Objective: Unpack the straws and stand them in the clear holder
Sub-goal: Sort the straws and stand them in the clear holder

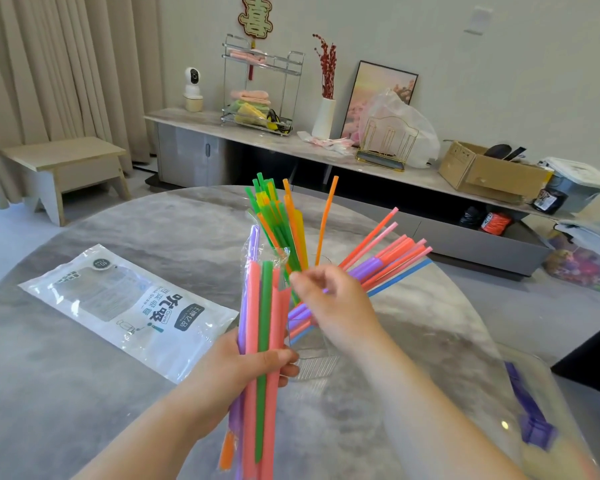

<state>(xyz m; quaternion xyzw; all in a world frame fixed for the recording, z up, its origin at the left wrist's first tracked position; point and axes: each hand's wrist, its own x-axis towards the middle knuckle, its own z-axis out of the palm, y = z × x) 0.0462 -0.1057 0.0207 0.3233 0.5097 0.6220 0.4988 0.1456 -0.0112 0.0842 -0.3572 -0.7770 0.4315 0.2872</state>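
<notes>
My left hand (248, 367) grips an upright bundle of wide wrapped straws (264, 323), pink, green and purple, with an orange one low down. My right hand (329, 303) hovers just right of the bundle with thumb and fingers pinched near a thin clear wrapper at the bundle's top; I cannot tell whether it holds the wrapper. Behind both hands stands the clear holder (314, 362), holding green, yellow and orange straws (281, 223) upright and pink, red and purple straws (388, 259) fanned out to the right.
An empty printed straw packet (129, 308) lies flat on the grey marble table (84, 393) at the left. A clear zip bag with a purple slider (534, 427) lies at the right. A sideboard with a rack, vase and cardboard box stands behind.
</notes>
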